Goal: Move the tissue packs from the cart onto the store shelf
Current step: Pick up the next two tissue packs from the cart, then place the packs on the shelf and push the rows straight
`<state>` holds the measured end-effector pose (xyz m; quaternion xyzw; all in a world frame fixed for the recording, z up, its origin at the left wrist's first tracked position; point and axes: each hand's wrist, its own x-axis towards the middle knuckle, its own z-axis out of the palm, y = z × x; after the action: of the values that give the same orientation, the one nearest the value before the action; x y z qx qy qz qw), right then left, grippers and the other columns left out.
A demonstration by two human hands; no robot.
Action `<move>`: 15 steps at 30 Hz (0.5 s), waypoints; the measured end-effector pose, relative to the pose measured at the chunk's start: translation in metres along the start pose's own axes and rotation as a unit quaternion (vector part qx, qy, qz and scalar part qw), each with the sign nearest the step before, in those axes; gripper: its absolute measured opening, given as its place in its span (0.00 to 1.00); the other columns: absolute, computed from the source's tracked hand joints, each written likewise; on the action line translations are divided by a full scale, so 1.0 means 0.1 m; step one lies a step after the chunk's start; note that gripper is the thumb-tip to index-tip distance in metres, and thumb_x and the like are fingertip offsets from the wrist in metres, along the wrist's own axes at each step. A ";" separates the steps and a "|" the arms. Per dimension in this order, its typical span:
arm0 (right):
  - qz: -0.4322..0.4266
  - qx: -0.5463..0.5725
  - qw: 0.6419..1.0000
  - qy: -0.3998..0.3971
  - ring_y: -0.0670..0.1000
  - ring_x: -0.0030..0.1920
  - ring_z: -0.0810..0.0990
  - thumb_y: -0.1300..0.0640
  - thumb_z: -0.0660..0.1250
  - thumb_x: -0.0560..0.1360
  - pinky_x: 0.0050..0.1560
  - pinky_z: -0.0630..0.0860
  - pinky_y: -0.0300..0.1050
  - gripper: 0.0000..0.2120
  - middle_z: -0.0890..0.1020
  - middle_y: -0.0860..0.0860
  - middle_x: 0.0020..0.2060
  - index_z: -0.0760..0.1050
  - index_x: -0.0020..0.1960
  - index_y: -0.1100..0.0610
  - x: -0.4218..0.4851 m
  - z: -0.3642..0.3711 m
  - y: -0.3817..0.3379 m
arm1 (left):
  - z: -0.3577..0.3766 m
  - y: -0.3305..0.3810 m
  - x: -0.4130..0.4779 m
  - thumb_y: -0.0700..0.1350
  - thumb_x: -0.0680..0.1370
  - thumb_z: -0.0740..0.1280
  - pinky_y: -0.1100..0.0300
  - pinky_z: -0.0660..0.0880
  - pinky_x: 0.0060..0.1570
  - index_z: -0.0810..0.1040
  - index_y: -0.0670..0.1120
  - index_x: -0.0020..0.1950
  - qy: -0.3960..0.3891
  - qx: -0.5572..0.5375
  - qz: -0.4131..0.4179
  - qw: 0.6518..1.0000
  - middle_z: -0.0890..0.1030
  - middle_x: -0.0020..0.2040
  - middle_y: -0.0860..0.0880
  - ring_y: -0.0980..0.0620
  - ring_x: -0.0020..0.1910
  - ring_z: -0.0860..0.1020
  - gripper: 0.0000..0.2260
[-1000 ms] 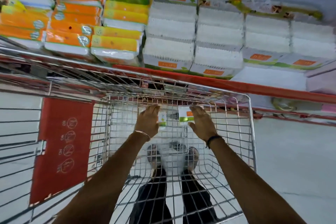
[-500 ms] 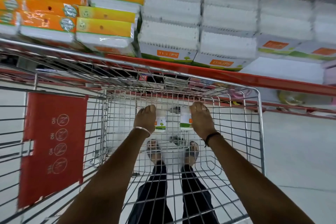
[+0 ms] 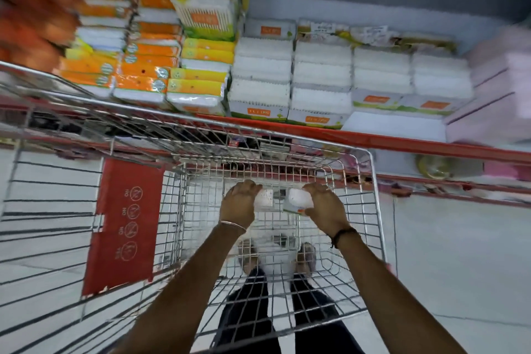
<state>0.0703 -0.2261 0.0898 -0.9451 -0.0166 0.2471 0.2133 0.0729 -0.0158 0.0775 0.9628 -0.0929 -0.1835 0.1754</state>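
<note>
Both my arms reach down into a wire shopping cart [image 3: 373, 210]. My left hand [image 3: 238, 204] grips a small white tissue pack [image 3: 265, 200]. Just to its right, my right hand [image 3: 326, 210] grips a second white tissue pack [image 3: 297, 200] with a green and orange label at its lower edge. The two packs are held side by side above the cart's wire bottom, a small gap between them. Beyond the cart, the store shelf [image 3: 373, 141] with a red front edge carries stacks of white tissue packs [image 3: 290, 86].
Orange and yellow packs [image 3: 143, 72] fill the shelf's left part. A bare white patch of shelf [image 3: 393, 126] lies right of the front white stacks, next to pale pink packs [image 3: 494, 95]. A red sign [image 3: 126, 224] hangs on the cart's folded seat. My feet show through the cart bottom.
My hands have closed around the two packs and lifted them off the cart bottom. The view has tilted up, showing more of the shelf.
</note>
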 end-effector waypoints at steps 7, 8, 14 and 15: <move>-0.030 0.049 0.998 0.024 0.57 0.62 0.73 0.62 0.74 0.67 0.59 0.72 0.49 0.27 0.75 0.55 0.63 0.70 0.64 0.56 -0.42 -0.72 -0.12 | -0.60 0.46 -0.22 0.29 0.66 0.69 0.48 0.76 0.52 0.74 0.46 0.64 0.074 0.004 0.011 0.997 0.76 0.60 0.43 0.41 0.56 0.75 0.28; -0.036 0.052 0.997 0.031 0.57 0.63 0.73 0.63 0.73 0.67 0.60 0.73 0.50 0.27 0.74 0.54 0.64 0.70 0.64 0.56 -0.47 -0.82 -0.13 | -0.68 0.53 -0.24 0.29 0.67 0.68 0.49 0.75 0.54 0.73 0.46 0.65 0.077 0.000 0.013 0.997 0.75 0.62 0.44 0.41 0.58 0.74 0.28; -0.064 0.060 0.991 0.104 0.56 0.61 0.75 0.66 0.75 0.64 0.57 0.73 0.48 0.26 0.77 0.55 0.59 0.74 0.60 0.57 -0.71 -1.47 -0.03 | -1.09 0.99 -0.28 0.32 0.69 0.69 0.51 0.74 0.58 0.71 0.45 0.67 0.123 0.005 0.067 0.990 0.74 0.63 0.44 0.42 0.60 0.73 0.27; -0.063 0.057 0.990 0.114 0.56 0.60 0.75 0.65 0.75 0.64 0.57 0.73 0.48 0.26 0.77 0.55 0.59 0.74 0.60 0.56 -0.74 -1.59 0.01 | -1.16 1.08 -0.26 0.32 0.69 0.69 0.51 0.73 0.61 0.70 0.45 0.67 0.130 0.009 0.082 0.988 0.74 0.63 0.44 0.42 0.61 0.72 0.28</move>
<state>0.0813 -0.3000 0.2485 -0.9506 -0.0374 0.1242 0.2821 0.0812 -0.0736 0.2275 0.9691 -0.1495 -0.0405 0.1918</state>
